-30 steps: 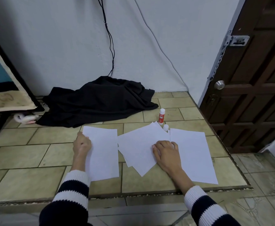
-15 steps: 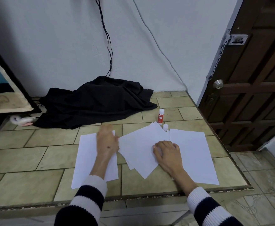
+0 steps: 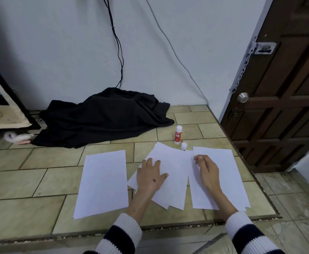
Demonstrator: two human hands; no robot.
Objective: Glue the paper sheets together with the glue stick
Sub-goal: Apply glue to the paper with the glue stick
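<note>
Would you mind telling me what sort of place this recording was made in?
Probably a home interior: a tiled ledge beside a panelled wooden door with knob and latch, and a dark cloth heaped against the painted wall.

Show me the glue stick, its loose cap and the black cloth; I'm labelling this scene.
glue stick point(image 3: 178, 137), head view, on its red label.
cap point(image 3: 184, 145), head view, on its white side.
black cloth point(image 3: 106, 116), head view, on its crumpled middle.

You have three lots of paper: left sheet point(image 3: 102, 182), middle stack point(image 3: 170, 173), right sheet point(image 3: 223, 180); one glue stick point(image 3: 178, 135); one cap point(image 3: 184, 146); one cloth point(image 3: 104, 116).
</note>
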